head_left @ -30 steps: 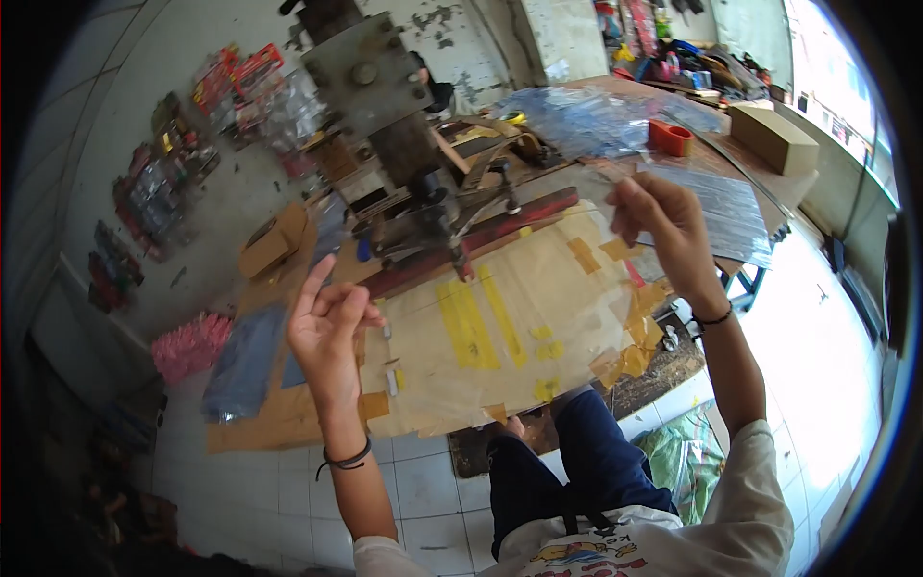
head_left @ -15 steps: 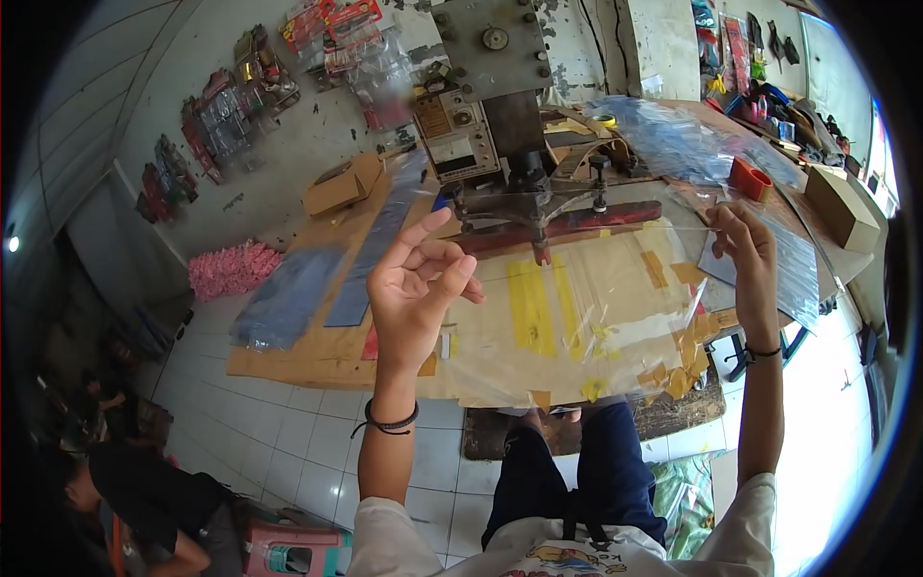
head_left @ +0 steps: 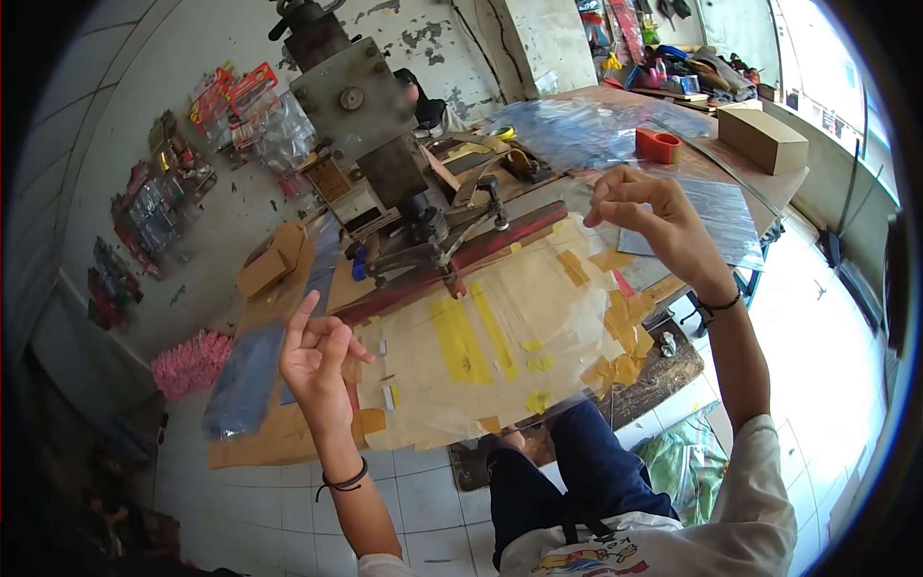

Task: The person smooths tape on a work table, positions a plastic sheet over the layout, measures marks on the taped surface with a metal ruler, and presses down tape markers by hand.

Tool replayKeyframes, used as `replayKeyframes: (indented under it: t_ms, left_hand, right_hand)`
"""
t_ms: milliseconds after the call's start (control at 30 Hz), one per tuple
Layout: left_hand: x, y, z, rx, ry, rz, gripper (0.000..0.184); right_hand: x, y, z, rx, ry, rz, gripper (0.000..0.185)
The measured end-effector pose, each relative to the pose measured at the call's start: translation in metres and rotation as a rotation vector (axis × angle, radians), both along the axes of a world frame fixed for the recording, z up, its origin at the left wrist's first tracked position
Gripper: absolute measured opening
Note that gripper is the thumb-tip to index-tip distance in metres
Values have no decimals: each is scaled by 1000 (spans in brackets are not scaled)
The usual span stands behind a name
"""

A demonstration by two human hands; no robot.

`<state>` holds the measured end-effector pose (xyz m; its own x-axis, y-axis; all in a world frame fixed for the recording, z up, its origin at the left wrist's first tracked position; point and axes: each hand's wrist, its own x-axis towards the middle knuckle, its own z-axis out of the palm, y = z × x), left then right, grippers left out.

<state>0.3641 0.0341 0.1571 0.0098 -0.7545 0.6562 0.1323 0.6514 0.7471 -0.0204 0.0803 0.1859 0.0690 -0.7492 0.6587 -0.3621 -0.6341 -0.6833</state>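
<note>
My left hand [head_left: 322,363] is raised over the left side of the tan work surface [head_left: 413,423]. Its index finger points up; the thumb and other fingers are pressed together, on something too faint to make out. Over the right back of that surface, my right hand [head_left: 649,216] pinches the edge of what looks like clear plastic film, barely visible. Between the hands stands a press [head_left: 389,173] with a long red-edged bar [head_left: 510,234] over the surface. Yellow tape strips [head_left: 461,341] and brown tape patches [head_left: 625,337] mark the sheet.
Clear plastic sheets [head_left: 567,130], an orange tape dispenser [head_left: 658,145] and a long cardboard box [head_left: 762,140] lie at the back right. An open carton [head_left: 274,260] and bluish plastic [head_left: 245,380] are at the left. Part of another person [head_left: 428,101] shows behind the press.
The view swung right and back between the earlier frames and now. Both hands remain raised and apart in similar poses. The film seen stretched near my right hand half a second ago is fainter now.
</note>
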Motion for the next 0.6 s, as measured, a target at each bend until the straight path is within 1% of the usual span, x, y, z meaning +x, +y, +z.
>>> replayKeyframes:
  t_ms: [133,300,500,533,600]
  left_hand:
    - [1,-4,-1,5,-6,32,51]
    - [-1,-5,3,-8,1,35,51]
    - [-5,3,8,-53,58,45,53]
    - [-5,5,8,-67,61,49,54]
    - [-5,9,10,-82,43,55,57]
  right_hand:
    - [3,7,5,-49,52,-79,21]
    - [5,4,4,-61,71,-102,21]
    - [6,0,3,-9,7,-126,24]
    - [5,-3,1,-62,17,-130,26]
    - [5,-3,-1,-55,48,-174,26]
